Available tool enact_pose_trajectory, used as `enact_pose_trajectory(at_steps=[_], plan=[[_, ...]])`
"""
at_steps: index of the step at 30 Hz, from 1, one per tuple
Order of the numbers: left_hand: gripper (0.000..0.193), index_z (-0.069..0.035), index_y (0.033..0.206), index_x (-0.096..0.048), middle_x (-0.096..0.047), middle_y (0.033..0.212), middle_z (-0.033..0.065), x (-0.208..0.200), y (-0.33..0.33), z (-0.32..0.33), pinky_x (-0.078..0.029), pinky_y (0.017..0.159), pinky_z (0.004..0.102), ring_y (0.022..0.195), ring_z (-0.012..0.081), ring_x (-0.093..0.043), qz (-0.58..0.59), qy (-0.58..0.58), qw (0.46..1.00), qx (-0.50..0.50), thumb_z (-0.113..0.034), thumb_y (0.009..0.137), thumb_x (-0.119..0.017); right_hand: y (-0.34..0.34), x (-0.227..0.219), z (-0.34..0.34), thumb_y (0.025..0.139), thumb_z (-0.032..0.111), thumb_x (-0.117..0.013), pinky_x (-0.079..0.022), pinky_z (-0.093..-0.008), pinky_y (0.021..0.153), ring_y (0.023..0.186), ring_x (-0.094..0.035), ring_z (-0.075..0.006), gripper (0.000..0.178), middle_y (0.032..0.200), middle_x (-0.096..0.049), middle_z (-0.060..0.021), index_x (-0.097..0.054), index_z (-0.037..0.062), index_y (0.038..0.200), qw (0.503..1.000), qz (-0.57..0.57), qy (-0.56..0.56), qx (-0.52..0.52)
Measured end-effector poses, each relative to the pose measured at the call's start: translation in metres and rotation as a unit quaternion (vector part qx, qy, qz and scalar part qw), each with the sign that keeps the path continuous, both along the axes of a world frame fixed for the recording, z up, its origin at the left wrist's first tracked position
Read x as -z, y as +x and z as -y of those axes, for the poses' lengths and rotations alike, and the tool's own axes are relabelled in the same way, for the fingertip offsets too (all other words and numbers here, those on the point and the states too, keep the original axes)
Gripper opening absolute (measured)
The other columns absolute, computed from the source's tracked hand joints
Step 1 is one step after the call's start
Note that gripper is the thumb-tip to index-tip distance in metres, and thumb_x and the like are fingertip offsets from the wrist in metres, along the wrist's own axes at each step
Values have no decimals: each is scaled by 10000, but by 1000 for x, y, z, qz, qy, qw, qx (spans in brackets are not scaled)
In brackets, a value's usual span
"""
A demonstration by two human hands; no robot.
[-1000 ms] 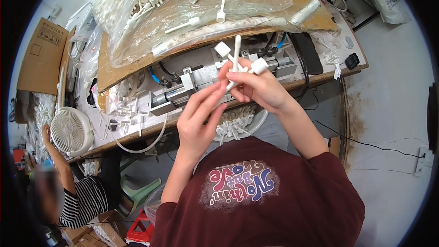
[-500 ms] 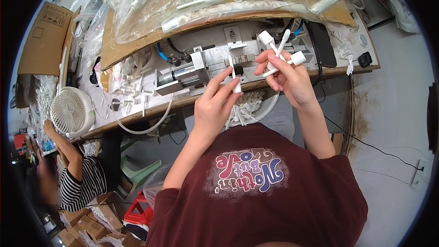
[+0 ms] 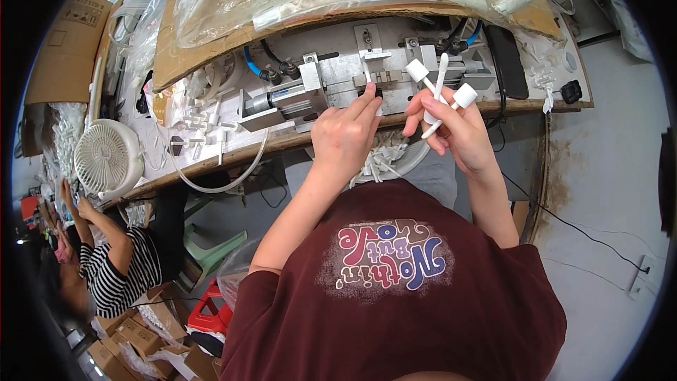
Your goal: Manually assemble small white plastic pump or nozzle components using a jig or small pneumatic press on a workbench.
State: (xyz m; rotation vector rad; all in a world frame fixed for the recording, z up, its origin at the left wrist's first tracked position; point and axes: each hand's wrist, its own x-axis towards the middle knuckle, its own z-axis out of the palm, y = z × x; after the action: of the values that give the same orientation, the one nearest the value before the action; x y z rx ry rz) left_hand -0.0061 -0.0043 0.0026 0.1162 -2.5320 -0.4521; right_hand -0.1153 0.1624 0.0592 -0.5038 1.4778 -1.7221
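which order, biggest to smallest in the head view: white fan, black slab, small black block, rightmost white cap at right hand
1. White fan
2. Black slab
3. Small black block and rightmost white cap: look about alike; nearness makes it unsure

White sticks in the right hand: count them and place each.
3 in the right hand: the left stick, capped end up; the middle stick, nearly upright; the right stick, slanting down-left from its cap. Fingers may hide more.

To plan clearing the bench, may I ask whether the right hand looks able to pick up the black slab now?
Probably not yet: the black slab lies close by, but the right hand is occupied, holding several white sticks.
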Motion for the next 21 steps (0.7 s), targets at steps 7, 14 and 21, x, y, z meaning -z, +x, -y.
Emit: enact_pose_trajectory(at_steps=[7,14,21], plan=[[244,-76,984,-729,-710,1139,40,-1,1,1,-494,568,286,595,185,-654,11,0,1000,9,-132,748,-758,-2,2,-2,999,247,-519,-253,-179,388,425,-358,-18,250,687,-642,-77,-606,22,936,999,2,20,-49],[222,-72,969,-734,-713,1130,41,-4,0,2,-492,561,283,596,183,-658,8,0,1000,13,-128,754,-749,2,0,-5,996,262,-504,-222,-184,388,424,-335,-13,254,659,-626,-65,-581,46,886,994,13,37,-99],[331,-52,1104,-705,-697,1153,87,-14,8,3,-539,616,280,668,170,-687,53,220,973,40,-133,790,-772,4,5,-10,1000,259,-514,-218,-191,394,451,-345,-11,231,655,-613,-44,-590,56,917,990,22,54,-126]])
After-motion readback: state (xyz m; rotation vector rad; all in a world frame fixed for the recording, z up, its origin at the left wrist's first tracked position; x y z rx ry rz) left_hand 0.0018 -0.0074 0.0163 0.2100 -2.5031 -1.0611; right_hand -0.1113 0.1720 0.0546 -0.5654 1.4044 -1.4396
